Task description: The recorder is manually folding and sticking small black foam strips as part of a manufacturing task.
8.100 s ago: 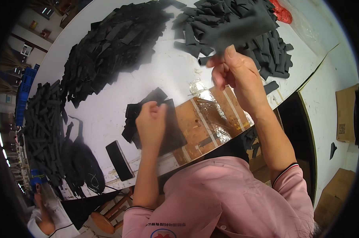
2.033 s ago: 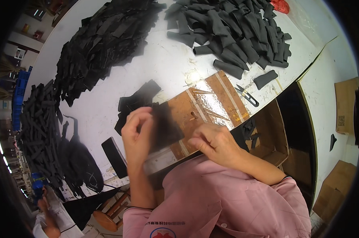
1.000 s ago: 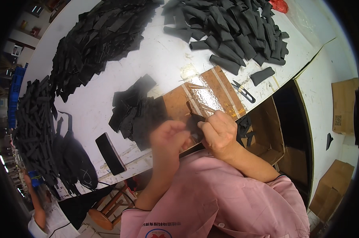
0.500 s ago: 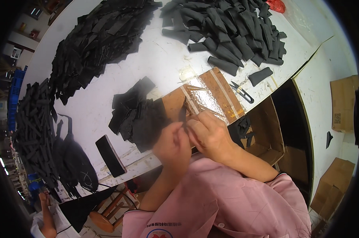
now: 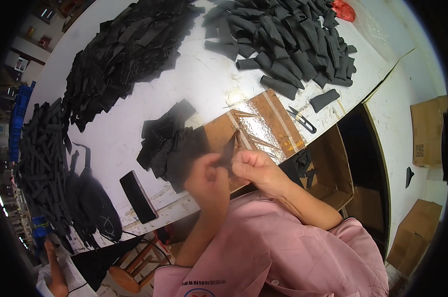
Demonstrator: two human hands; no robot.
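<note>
In front of my chest, my left hand and my right hand are close together with curled fingers. Between them stands a small dark fabric piece, its pointed end up; both hands pinch its lower part, which the fingers mostly hide. Below the hands lies a brown cardboard piece with strips of clear tape. A small heap of black fabric pieces lies just left of it, touching its edge. Thread snips rest by the cardboard's right corner.
Large piles of flat black pieces and rolled dark grey pieces cover the far table. Narrow black strips, a black pouch and a phone lie left. An open carton sits below the right edge.
My hands have shifted slightly lower and a little farther apart. More of the dark fabric piece shows between them. The things on the table stay in place.
</note>
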